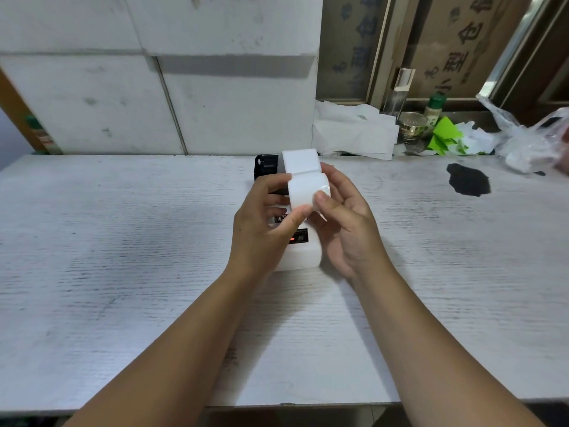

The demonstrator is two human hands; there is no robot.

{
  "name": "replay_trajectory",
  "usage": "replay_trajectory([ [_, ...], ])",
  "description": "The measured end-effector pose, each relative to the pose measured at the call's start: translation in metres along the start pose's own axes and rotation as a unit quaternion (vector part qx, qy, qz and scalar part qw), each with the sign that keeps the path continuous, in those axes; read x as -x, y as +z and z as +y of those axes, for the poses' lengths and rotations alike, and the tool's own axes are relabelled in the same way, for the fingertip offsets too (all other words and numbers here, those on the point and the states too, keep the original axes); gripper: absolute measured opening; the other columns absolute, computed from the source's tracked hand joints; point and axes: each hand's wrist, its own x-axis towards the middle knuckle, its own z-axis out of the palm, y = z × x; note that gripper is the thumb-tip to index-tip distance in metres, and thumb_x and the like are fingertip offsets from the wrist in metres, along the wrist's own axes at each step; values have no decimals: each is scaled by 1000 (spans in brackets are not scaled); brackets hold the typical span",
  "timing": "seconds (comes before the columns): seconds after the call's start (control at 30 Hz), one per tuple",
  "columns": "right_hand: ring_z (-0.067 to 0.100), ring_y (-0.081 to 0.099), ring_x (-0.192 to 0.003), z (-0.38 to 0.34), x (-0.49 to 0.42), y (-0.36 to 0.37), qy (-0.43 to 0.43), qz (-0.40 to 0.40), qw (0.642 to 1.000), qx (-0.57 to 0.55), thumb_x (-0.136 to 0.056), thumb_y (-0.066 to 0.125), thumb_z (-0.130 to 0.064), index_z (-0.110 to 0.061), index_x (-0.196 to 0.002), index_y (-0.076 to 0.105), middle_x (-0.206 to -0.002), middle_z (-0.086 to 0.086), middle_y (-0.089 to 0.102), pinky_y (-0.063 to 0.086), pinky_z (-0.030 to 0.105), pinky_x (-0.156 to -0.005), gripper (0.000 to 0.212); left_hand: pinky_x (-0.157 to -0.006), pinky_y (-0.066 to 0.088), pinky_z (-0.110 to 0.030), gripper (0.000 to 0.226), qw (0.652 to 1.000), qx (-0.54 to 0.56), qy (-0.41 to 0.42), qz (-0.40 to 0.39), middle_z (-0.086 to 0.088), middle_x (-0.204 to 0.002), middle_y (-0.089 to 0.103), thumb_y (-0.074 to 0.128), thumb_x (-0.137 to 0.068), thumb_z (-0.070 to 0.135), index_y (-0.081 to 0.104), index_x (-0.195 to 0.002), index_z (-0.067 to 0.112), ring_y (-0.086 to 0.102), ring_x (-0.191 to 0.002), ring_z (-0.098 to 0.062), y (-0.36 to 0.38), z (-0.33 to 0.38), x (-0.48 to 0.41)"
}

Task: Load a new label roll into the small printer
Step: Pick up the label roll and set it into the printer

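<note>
A white label roll point(308, 190) hangs above the small printer, held between both hands. My left hand point(261, 223) grips its left end with fingers and thumb. My right hand point(345, 220) holds its right end, thumb on the front face. A loose strip of labels point(300, 161) stands up from the roll toward the far side. The small white printer point(303, 255) sits on the table under the hands, a red light on its dark panel point(299, 236). Its black open lid point(267, 167) shows behind the roll. The printer's inside is hidden by the hands.
The whitish wooden table point(123, 241) has a dark stain point(468, 179) at the far right. Crumpled paper point(354, 131), a glass jar point(412, 126), a green-capped bottle point(434, 109), green scraps point(445, 137) and a plastic bag point(529, 140) lie along the back right. White foam blocks point(154, 87) stand behind.
</note>
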Motion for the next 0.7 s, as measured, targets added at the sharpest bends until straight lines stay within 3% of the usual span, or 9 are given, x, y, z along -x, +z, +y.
replay_trajectory([
  [0.1,20,66,-95,-1,0,-1,30,-14,999,-21,-81,54,-2,-13,-118,57,-108,7,67,55,29,-83,38,-84,54,-47,54,999,49,-12,2,4,-107,65,77,-64,32,50,-111,38,65,-96,-22,-2,3,-1],
  [0.17,21,64,-98,-1,1,-1,41,-18,999,-27,-80,55,-3,-15,-115,59,-110,7,66,53,30,-87,37,-86,54,-39,64,995,93,-33,-5,1,-110,65,79,-59,28,48,-115,33,65,-99,-21,-6,3,-3],
  [0.27,19,68,-95,0,2,0,35,-34,998,-34,-80,54,-1,-20,-103,65,-105,2,68,54,31,-86,31,-81,51,-26,63,990,123,-51,-37,-3,-112,65,81,-60,18,55,-117,22,65,-99,-20,-12,4,-7],
  [0.33,21,67,-97,-1,3,2,29,-42,998,-32,-81,55,-1,-17,-105,64,-103,3,68,54,33,-88,30,-79,51,-23,54,989,127,-50,-60,1,-105,68,76,-66,9,59,-117,18,67,-95,-15,-13,6,-7],
  [0.43,24,69,-86,-5,6,5,30,-66,997,-5,-76,65,6,-8,-110,55,-104,13,66,58,32,-74,38,-74,50,-18,44,988,131,-52,-68,8,-98,65,69,-70,9,61,-111,22,66,-88,-7,-13,8,-6],
  [0.5,21,69,-72,-7,8,6,42,-52,997,33,-80,55,14,-14,-101,56,-109,17,60,55,27,-58,35,-68,49,-17,39,988,128,-51,-71,11,-99,61,63,-72,10,61,-105,30,64,-87,-6,-12,8,-5],
  [0.57,19,68,-72,-8,7,6,38,-34,997,63,-85,47,14,-19,-93,60,-110,13,60,54,26,-57,37,-65,48,-18,39,988,121,-40,-83,14,-97,60,59,-74,7,61,-100,35,63,-86,-7,-12,7,-5],
  [0.7,19,67,-81,-5,6,5,3,-23,986,163,-88,51,8,-23,-94,62,-110,9,63,54,32,-66,33,-67,47,-18,40,991,100,-30,-90,13,-101,58,56,-74,4,61,-96,37,61,-86,-5,-13,5,-7],
])
